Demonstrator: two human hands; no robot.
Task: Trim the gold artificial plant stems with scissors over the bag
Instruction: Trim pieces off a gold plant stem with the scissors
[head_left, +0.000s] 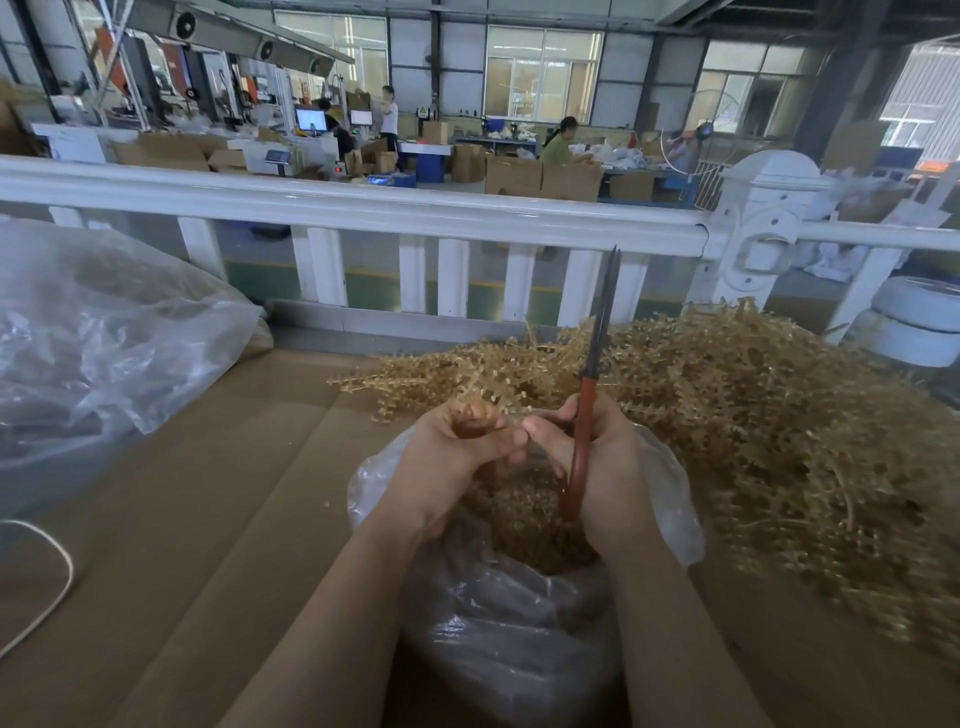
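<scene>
Bare cardboard (218, 467) left of the bag (670, 483) gives open passage. Right side blocked by the gold stem pile (779, 415); white railing (363, 208) closes off the far edge.

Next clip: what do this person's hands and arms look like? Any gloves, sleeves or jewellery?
Both are bare. The left hand and right hand wear no gloves, and no rings or watch show. Both forearms are uncovered down to the frame's bottom edge, with no sleeve visible.
</scene>
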